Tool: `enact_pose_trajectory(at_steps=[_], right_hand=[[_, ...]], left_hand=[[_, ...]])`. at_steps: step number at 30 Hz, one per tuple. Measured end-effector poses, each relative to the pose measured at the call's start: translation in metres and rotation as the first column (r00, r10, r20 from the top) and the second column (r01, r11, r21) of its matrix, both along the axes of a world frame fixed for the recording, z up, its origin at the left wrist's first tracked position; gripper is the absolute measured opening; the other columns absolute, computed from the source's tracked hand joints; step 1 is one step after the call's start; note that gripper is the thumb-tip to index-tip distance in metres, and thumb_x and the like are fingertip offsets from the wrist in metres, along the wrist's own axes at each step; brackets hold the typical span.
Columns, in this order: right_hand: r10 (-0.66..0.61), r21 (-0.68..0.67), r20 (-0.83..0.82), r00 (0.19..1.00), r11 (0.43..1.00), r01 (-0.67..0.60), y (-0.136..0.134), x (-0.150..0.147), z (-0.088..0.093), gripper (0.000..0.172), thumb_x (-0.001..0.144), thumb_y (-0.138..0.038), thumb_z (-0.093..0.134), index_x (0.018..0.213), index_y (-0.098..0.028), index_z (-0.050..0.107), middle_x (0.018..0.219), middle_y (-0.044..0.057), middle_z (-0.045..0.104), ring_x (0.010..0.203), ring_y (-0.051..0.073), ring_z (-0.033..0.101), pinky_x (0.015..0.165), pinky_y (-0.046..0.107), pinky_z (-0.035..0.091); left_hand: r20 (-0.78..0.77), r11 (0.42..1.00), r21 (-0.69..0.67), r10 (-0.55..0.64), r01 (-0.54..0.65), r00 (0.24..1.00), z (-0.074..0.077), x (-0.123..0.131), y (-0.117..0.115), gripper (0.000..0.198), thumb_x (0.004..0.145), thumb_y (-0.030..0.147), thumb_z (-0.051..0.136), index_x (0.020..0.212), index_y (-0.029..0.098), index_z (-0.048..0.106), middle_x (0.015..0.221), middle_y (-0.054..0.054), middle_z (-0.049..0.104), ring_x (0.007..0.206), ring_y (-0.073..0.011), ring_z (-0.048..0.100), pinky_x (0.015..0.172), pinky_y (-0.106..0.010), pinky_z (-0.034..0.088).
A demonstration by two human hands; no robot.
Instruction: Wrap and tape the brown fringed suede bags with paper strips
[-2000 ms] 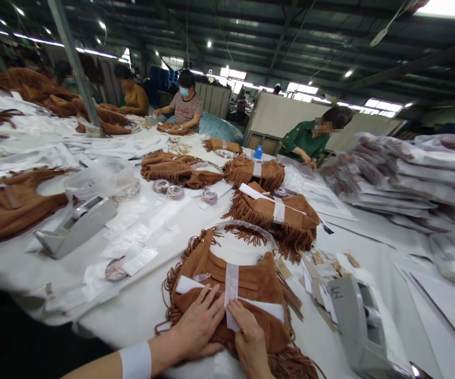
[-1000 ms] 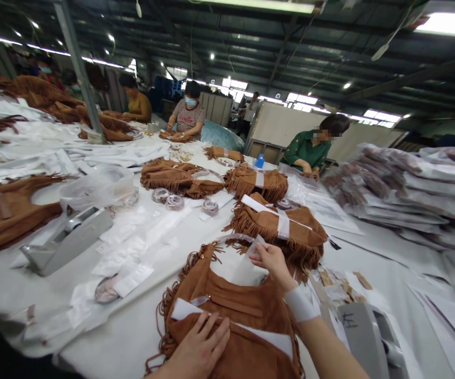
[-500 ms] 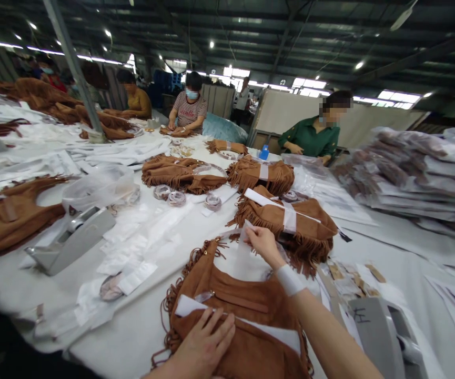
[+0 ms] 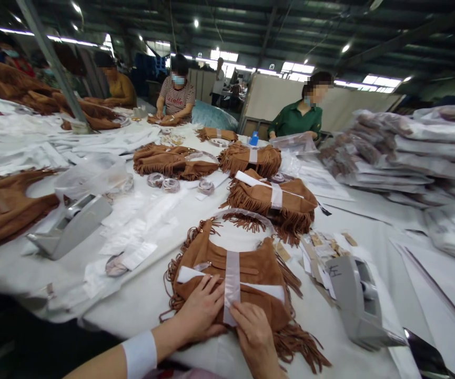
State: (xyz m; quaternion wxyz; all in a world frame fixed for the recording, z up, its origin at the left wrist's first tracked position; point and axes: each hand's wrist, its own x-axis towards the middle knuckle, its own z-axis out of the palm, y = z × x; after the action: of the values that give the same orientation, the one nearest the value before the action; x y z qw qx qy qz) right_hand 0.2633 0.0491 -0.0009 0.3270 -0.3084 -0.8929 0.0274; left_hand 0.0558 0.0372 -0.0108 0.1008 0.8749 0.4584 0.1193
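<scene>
A brown suede handbag (image 4: 199, 247) with fringed sides lies on the table in front of me, its strap (image 4: 246, 212) wrapped in clear plastic. White paper shows along a fold across its front. My left hand (image 4: 201, 310) lies with fingers stretched out on the bag, beside a translucent strip (image 4: 233, 268) that runs down its middle. At the strip's lower end, my right hand (image 4: 253, 329) has its fingers closed on the strip against the bag. A white band (image 4: 140, 353) circles my left wrist.
Grey tape dispensers stand left (image 4: 71, 226) and right (image 4: 355, 300). Just beyond my bag lies another banded fringed bag (image 4: 251, 197). Plastic-wrapped packages (image 4: 408, 152) are stacked at the right. White sheets (image 4: 128, 258) lie left of the bag. Several people work across the table.
My right hand has come from beyond the bag's top, where it held a translucent piece, down to the bag's lower front. The strip now lies across the bag. My left hand still rests there.
</scene>
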Motion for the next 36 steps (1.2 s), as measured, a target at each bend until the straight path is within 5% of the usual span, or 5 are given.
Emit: enact_pose_trajectory(at_steps=[8, 19, 23, 29, 36], right_hand=[[-0.163, 0.046, 0.04, 0.986, 0.986, 0.161, -0.024, 0.005, -0.024, 0.028, 0.09, -0.009, 0.048, 0.104, -0.025, 0.066, 0.104, 0.002, 0.073, 0.085, 0.019, 0.062, 0.08, 0.039, 0.04], [-0.163, 0.068, -0.131, 0.978, 0.983, 0.173, -0.033, -0.003, -0.038, 0.025, 0.096, -0.018, 0.045, 0.102, -0.025, 0.068, 0.103, 0.002, 0.073, 0.091, 0.019, 0.062, 0.085, 0.039, 0.033], [-0.142, 0.081, -0.07, 0.987, 0.986, 0.147, -0.032, -0.001, -0.036, 0.029, 0.097, -0.017, 0.04, 0.105, -0.023, 0.067, 0.105, 0.002, 0.073, 0.092, 0.019, 0.061, 0.086, 0.039, 0.033], [-0.054, 0.144, 0.123, 0.991, 0.989, 0.036, -0.027, 0.015, -0.035, 0.037, 0.096, -0.009, 0.033, 0.116, -0.019, 0.062, 0.116, 0.005, 0.069, 0.101, 0.017, 0.061, 0.09, 0.036, 0.036], [0.106, 0.076, 0.147, 0.983, 0.99, -0.118, -0.021, 0.065, -0.025, 0.036, 0.09, -0.006, 0.036, 0.109, -0.021, 0.063, 0.113, 0.007, 0.069, 0.099, 0.017, 0.065, 0.082, 0.034, 0.048]], left_hand=[[0.006, 1.0, -0.025, 0.001, -0.001, 1.0, 0.0, 0.0, -0.001, 0.083, 0.085, 0.063, 0.048, 0.148, 0.014, 0.025, 0.154, -0.013, 0.027, 0.14, -0.0376, 0.02, 0.114, -0.055, 0.016], [0.03, 0.999, 0.039, 0.017, -0.018, 0.999, -0.007, 0.003, -0.002, 0.074, 0.085, 0.05, 0.055, 0.144, 0.011, 0.031, 0.152, -0.016, 0.03, 0.141, -0.0358, 0.022, 0.115, -0.054, 0.02], [0.098, 0.988, 0.104, 0.104, -0.115, 0.99, -0.013, 0.005, -0.006, 0.077, 0.078, 0.047, 0.067, 0.14, 0.012, 0.036, 0.156, -0.021, 0.018, 0.143, -0.0348, 0.017, 0.115, -0.053, 0.022], [-0.02, 0.965, 0.214, -0.153, 0.153, 0.988, -0.013, 0.002, -0.007, 0.049, 0.095, 0.034, 0.048, 0.14, 0.019, 0.039, 0.145, -0.011, 0.044, 0.141, -0.0233, 0.029, 0.117, -0.056, 0.0], [-0.056, 0.951, 0.239, -0.189, 0.197, 0.98, -0.015, 0.002, -0.006, 0.04, 0.098, 0.035, 0.043, 0.135, 0.018, 0.045, 0.14, -0.01, 0.051, 0.138, -0.0247, 0.033, 0.111, -0.061, -0.016]])
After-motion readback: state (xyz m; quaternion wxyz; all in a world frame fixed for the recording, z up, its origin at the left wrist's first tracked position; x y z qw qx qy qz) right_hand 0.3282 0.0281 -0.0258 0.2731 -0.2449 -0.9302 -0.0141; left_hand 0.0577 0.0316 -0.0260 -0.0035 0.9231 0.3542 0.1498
